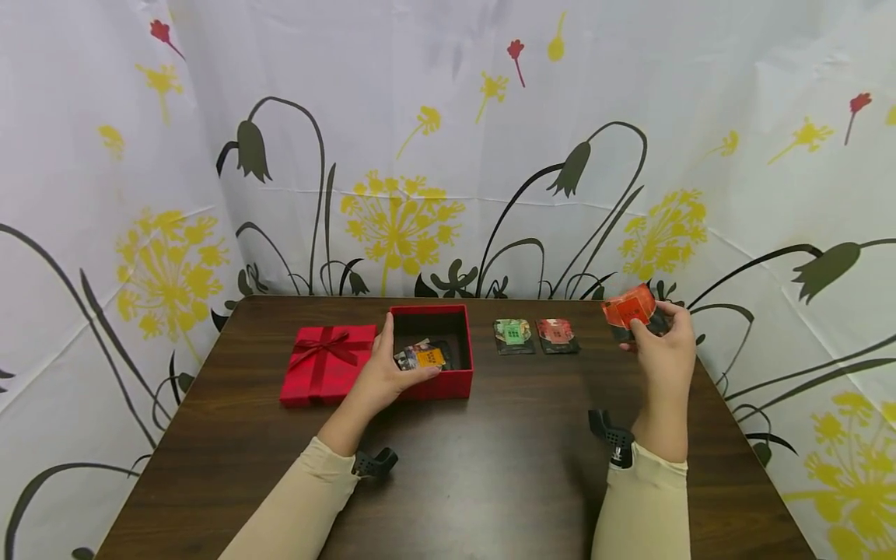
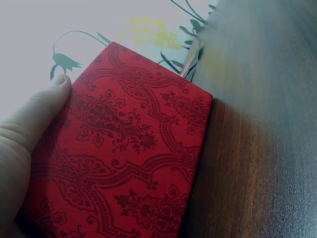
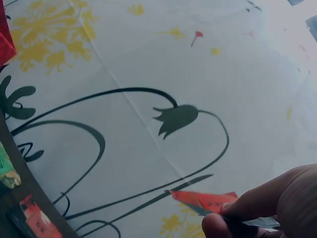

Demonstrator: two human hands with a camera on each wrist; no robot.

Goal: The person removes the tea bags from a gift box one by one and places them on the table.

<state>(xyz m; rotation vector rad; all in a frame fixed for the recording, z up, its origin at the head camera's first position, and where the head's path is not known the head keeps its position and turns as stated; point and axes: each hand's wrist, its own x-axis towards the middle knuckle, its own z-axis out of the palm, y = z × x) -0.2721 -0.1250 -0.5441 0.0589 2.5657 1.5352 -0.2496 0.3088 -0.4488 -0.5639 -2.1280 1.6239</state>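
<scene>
While the right hand [image 1: 661, 346] holds an orange-red packet [image 1: 619, 313] up at the far right of the table [image 1: 518, 467], setting it down well would, I judge, mean lowering it flat, printed face up, in line with the green packet [image 1: 514, 337] and the red packet [image 1: 558, 336]. Those two lie side by side to its left, so a small gap beyond the red one should spare it a nudge. As for the grip, the right thumb presses the packet's front with fingers behind, closed to little more than its thickness; a light pinch near the edge should crease it least. The left hand [image 1: 385, 373] is spread wide around the near left corner of the red box [image 1: 448, 386], thumb straight along the near side, touching rather than clenching; gentle pressure there ought to steady it. Inside lies a yellow-labelled packet [image 1: 428, 358], and the ribboned lid [image 1: 329, 365] sits just left.
</scene>
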